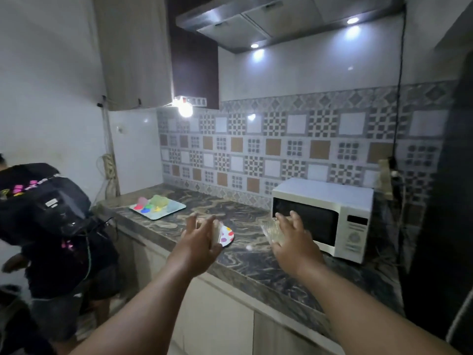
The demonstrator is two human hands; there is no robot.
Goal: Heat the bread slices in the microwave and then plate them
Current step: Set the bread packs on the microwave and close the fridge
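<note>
Over the counter (256, 254), both hands' grips hang open: left hand (198, 242), right hand (291, 239).

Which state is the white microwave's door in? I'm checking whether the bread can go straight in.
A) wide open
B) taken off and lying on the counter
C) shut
C: the white microwave on the marbled stone counter shows its dark glass door flush with the front, shut, with the right hand in front of it.

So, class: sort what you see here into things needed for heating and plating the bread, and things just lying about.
For the job:
microwave
spotted plate
bread in plastic

Lying about:
tray of coloured cups
power strip
</note>
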